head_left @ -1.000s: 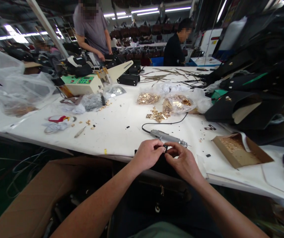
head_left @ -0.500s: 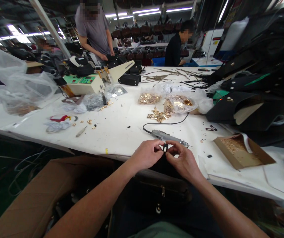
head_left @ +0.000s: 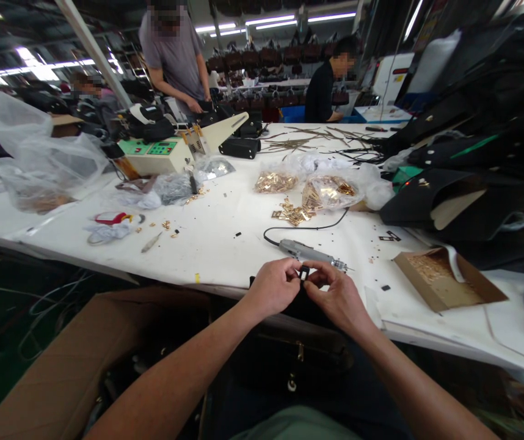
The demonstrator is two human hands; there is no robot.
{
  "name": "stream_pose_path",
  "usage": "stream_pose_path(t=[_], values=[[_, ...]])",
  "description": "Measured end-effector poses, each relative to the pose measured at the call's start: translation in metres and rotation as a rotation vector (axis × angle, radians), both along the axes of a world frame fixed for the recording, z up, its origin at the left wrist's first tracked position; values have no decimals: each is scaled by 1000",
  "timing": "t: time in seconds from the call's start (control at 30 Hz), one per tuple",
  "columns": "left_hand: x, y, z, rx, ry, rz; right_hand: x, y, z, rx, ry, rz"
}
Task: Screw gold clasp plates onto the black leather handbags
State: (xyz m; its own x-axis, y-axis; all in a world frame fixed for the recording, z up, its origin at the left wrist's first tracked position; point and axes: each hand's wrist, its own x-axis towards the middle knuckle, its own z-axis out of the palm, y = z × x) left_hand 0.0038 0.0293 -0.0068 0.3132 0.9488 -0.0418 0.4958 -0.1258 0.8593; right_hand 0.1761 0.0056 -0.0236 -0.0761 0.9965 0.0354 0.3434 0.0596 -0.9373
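Both my hands meet at the table's front edge. Between their fingertips is a small black rectangular frame piece (head_left: 305, 272) with a light opening. My left hand (head_left: 275, 286) pinches it from the left, and my right hand (head_left: 334, 293) pinches it from the right. Just behind the fingers lies a grey electric screwdriver (head_left: 310, 252) with a black cable. Farther back, gold metal pieces (head_left: 293, 212) are spilled beside two clear bags of gold parts (head_left: 330, 192). A dark bag with a metal clasp (head_left: 292, 382) is below my hands.
An open cardboard tray (head_left: 449, 281) of small gold parts stands at the right, near black bags (head_left: 440, 195). A beige machine (head_left: 161, 156), plastic bags and an awl (head_left: 152, 242) are on the left. Two people (head_left: 174, 55) work behind the table.
My hands and the black piece have hardly moved. The piece is tilted slightly differently between my fingertips.
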Motion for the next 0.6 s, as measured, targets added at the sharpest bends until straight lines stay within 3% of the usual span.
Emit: stream_pose_path(t=[0.6], values=[[-3, 2, 0, -87, -50, 4, 1, -1, -2, -39, 50, 24]])
